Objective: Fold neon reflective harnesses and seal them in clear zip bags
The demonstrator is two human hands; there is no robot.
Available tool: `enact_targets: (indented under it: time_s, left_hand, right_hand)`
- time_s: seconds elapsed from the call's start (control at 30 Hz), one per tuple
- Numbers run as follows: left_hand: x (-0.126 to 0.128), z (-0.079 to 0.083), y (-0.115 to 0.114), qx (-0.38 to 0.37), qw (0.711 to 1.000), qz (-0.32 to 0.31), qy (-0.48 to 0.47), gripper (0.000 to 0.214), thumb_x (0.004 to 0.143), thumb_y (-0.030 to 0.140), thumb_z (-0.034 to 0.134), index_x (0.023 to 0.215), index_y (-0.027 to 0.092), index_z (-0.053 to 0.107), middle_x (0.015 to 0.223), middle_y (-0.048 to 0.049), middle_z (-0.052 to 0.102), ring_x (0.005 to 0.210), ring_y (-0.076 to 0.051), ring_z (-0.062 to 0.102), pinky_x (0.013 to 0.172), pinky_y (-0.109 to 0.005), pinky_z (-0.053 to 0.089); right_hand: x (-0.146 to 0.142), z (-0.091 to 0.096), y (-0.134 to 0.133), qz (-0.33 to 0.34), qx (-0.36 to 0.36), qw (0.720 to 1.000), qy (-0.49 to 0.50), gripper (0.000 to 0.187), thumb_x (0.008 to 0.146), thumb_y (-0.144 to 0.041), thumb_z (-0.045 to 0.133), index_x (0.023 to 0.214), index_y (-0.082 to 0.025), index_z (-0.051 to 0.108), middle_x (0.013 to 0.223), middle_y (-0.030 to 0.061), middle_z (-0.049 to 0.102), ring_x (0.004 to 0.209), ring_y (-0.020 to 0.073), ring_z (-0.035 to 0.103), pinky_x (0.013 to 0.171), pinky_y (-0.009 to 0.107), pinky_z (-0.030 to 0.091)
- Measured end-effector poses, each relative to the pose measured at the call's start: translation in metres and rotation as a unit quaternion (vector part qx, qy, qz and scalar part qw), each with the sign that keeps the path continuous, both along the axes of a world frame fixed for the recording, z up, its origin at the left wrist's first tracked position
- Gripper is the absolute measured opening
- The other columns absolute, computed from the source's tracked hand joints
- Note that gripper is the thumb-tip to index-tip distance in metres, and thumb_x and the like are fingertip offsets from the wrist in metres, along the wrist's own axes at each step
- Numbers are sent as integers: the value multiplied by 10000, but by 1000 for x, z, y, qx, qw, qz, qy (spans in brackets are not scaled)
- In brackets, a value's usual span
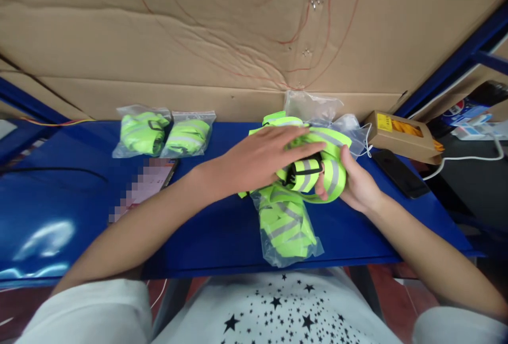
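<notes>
The right hand's grip is closed around the strap, thumb in front; the left hand lies across it, fingers extended, and whether it clasps anything I cannot tell. The strap sits above the table, coiled but unbagged, its long axis running roughly left to right, rounded end towards the right palm, buckle facing the person. Just below, a bagged bundle points towards the person. Two more bagged bundles lie left; see-through plastic lies behind.
</notes>
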State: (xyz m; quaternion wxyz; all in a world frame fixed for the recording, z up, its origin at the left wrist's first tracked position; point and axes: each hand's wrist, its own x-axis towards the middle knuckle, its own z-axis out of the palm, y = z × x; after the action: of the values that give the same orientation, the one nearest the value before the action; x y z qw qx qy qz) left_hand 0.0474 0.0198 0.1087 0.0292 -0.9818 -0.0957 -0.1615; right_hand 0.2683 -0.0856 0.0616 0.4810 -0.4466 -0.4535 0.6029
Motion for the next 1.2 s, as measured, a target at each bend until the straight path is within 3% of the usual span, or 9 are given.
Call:
enact_targets:
  time_s: [0.1, 0.2, 0.33, 0.43, 0.5, 0.7, 0.9, 1.07, 1.2]
  left_hand:
    - [-4, 1, 8, -66, 998, -2, -4, 517, 880, 139, 633, 1384, 245, 594, 1312, -83, 696, 1204, -258, 671, 1023, -371, 522]
    - [-8, 3, 26, -204, 970, 36, -128, 303, 966, 375, 606, 1179, 183, 703, 1096, -60, 758, 1034, -249, 710, 884, -326, 550]
    - [-4, 1, 37, -413, 870, 86, -255, 423, 942, 537, 647, 1110, 155, 721, 1070, -53, 753, 990, -260, 707, 816, -314, 565]
    - [4, -4, 27, -574, 777, 101, -238, 446, 906, 545, 700, 1144, 167, 714, 1008, -58, 770, 937, -271, 737, 775, -342, 598]
    - [9, -6, 18, -644, 735, 79, -198, 470, 891, 558, 719, 1157, 170, 716, 991, -69, 781, 937, -277, 747, 778, -356, 612]
    - [12, -5, 5, -658, 742, 47, -119, 467, 884, 567, 741, 1115, 161, 749, 1094, -82, 779, 1039, -280, 737, 901, -363, 601]
    - [21, -19, 8, -702, 664, 75, -247, 372, 873, 412, 780, 1133, 152, 717, 1055, -89, 789, 1007, -286, 752, 881, -401, 618]
    - [20, -18, 8, -698, 689, 31, -192, 413, 848, 387, 807, 1181, 162, 715, 1138, -94, 774, 1078, -290, 730, 932, -411, 598]
    - [17, -15, 11, -663, 736, 23, -136, 475, 856, 381, 796, 1262, 174, 667, 1272, -100, 722, 1161, -285, 689, 959, -395, 582]
  right_hand:
    - [5, 7, -2, -15, 30, 999, 10, 730, 839, -895, 477, 883, -204, 708, 575, 12, 619, 413, 144, 513, 424, 291, 418]
    - [18, 8, 4, -155, 94, 977, -116, 587, 931, -748, 533, 803, -203, 709, 537, -13, 509, 449, 120, 450, 457, 275, 381]
    - [30, -3, 15, -267, 267, 816, -437, 429, 926, -621, 649, 1015, -207, 719, 906, 103, 701, 900, 297, 685, 826, 452, 561]
    - [25, -9, 11, -279, 392, 703, -523, 667, 923, -580, 665, 1456, -219, 490, 1456, 195, 528, 1386, 424, 491, 1112, 634, 431]
    - [16, -8, 4, -243, 440, 672, -543, 799, 902, -585, 690, 1551, -255, 362, 1544, 190, 445, 1451, 431, 425, 1156, 655, 391]
    - [9, -2, -2, -171, 404, 711, -550, 709, 945, -455, 683, 1557, -271, 375, 1480, 151, 553, 1361, 362, 546, 1133, 556, 465]
    - [19, -5, 1, -183, 446, 691, -539, 827, 882, -591, 706, 1568, -271, 373, 1557, 166, 458, 1444, 411, 454, 1164, 608, 404]
    - [8, -9, -2, -226, 423, 664, -573, 827, 922, -570, 661, 1603, -268, 302, 1572, 177, 459, 1454, 428, 441, 1149, 638, 373]
    - [12, -15, 4, -238, 414, 665, -574, 662, 946, -455, 671, 1530, -265, 424, 1427, 145, 617, 1297, 369, 598, 1069, 548, 455]
